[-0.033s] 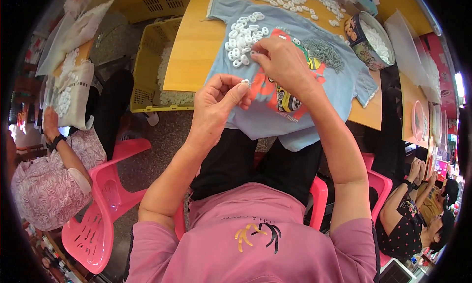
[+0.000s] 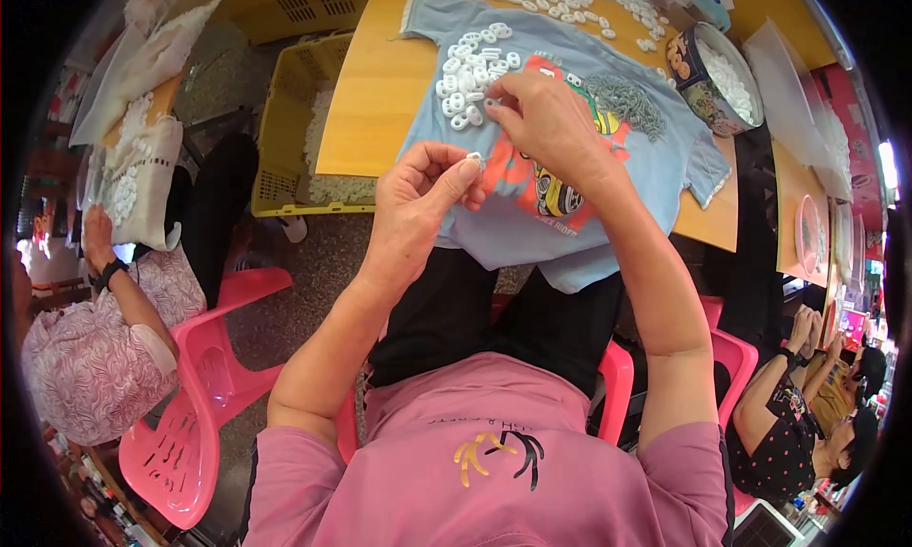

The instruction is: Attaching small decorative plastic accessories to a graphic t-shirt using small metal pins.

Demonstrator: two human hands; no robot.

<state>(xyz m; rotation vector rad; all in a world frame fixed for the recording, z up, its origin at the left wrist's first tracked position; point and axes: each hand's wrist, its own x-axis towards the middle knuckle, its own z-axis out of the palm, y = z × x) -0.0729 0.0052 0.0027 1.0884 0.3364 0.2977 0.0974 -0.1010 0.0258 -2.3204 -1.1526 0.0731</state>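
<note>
My left hand point(image 2: 415, 205) pinches a small white plastic piece point(image 2: 475, 157) between thumb and fingertips, above the front of a light blue printed T-shirt point(image 2: 465, 205) spread over the table. My right hand point(image 2: 546, 115) is closed too, thumb against forefinger, beside a pile of white oval pieces point(image 2: 458, 86) with holes in them. Whatever sits in that pinch is too small to make out. To the right of this hand, on the shirt, lies a tangled heap of small grey-green parts point(image 2: 635, 105).
More white ovals point(image 2: 570, 0) lie on the wooden table point(image 2: 351, 119) at the back. A round tin point(image 2: 708, 105) of white pieces stands at right. A yellow crate point(image 2: 275, 134) is left of the table. One person point(image 2: 104, 347) sits left, others right; pink chairs point(image 2: 204, 395) flank me.
</note>
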